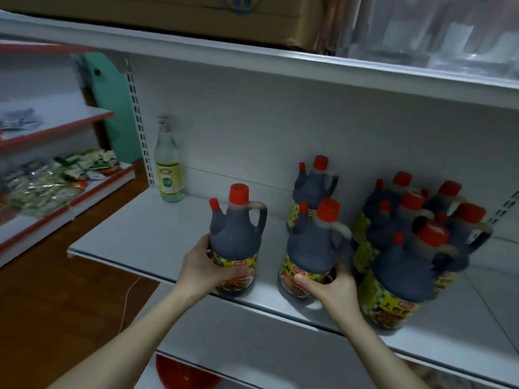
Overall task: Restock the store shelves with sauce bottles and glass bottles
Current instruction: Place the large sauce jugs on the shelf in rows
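Note:
Two dark sauce bottles with red caps stand near the front edge of the white shelf [134, 237]. My left hand [205, 265] grips the lower body of the left sauce bottle [237, 234]. My right hand [328, 284] grips the base of the sauce bottle [311, 248] beside it. Another sauce bottle [313, 183] stands behind that one. Several more sauce bottles [407, 242] crowd the shelf to the right. A clear glass bottle [167, 164] with a pale green label stands alone at the back left of the shelf.
A cardboard box [168, 21] and plastic-wrapped goods [438, 32] sit on the shelf above. Another rack at the left holds snack packets [50, 178]. Brown wooden floor [56, 290] lies below, and something red [182, 374] shows on the lower shelf.

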Tool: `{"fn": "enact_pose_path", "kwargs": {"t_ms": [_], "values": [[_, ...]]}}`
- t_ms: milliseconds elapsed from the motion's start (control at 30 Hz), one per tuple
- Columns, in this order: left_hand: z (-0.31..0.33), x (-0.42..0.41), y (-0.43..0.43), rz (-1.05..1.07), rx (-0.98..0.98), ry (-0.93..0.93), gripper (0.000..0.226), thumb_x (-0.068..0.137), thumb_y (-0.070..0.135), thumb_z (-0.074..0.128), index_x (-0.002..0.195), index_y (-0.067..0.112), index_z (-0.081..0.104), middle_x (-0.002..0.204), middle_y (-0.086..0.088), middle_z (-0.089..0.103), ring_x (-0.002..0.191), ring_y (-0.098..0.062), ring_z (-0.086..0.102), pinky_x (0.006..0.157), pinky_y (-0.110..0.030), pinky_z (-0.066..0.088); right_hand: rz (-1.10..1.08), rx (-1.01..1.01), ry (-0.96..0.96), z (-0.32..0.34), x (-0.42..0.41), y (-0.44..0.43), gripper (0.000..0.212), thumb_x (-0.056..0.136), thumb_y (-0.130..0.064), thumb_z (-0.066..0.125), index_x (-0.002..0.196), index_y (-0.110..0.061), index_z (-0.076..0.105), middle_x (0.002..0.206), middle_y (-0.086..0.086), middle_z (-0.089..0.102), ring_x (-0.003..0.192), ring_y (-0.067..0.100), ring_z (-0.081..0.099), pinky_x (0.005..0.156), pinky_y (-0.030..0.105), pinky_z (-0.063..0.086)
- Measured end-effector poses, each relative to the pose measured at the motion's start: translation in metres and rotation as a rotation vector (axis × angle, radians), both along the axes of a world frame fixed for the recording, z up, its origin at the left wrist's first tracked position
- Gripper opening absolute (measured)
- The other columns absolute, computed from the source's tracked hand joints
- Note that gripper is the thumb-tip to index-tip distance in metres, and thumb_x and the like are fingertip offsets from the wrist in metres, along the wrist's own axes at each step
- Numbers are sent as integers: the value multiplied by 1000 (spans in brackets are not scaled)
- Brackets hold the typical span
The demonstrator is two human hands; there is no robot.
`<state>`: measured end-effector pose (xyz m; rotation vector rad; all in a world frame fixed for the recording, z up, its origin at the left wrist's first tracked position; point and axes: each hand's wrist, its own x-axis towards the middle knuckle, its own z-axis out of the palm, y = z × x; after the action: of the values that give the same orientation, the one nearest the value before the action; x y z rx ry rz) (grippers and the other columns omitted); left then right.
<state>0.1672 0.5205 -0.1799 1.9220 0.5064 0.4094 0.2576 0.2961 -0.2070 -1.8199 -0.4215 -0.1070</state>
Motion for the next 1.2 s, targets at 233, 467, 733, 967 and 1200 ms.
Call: {"fn": "enact_pose_path", "kwargs": {"t_ms": [233,467,733,967,1200], "values": [[-1,11,12,-99,18,37,76,61,18,84,125,13,45,106,7,54,94,-13,53,64,-13,41,126,26,121,1,14,3,57,62,-26,84,106,-36,49,107,-19,57,93,-6,59,70,5,47],[-2,9,14,-148,-3,41,78,63,16,83,129,15,41,110,8,52,100,-13,52,73,-19,43,-71,151,37,-15,1,16,65,56,-48,77,113,-39,46,115,-20,56,105,-9,55,82,10,44],[-1,9,14,-156,-25,40,77,64,15,82,129,15,40,110,8,52,99,-13,51,71,-18,43,106,124,93,-9,26,14,55,84,-25,66,130,-19,37,121,-21,48,99,-25,48,77,-2,38],[-2,9,14,-157,-32,41,76,65,14,82,128,16,40,108,8,52,100,-14,51,77,-24,45,21,81,120,-10,47,22,59,87,-14,60,139,-12,32,129,-7,44,116,7,44,76,-3,37],[-3,9,14,-158,-33,48,78,65,17,82,130,17,39,110,9,52,100,-12,50,76,-22,44,-117,112,99,-32,38,36,65,70,-14,79,126,-16,45,119,0,59,106,13,58,81,19,48]]}}
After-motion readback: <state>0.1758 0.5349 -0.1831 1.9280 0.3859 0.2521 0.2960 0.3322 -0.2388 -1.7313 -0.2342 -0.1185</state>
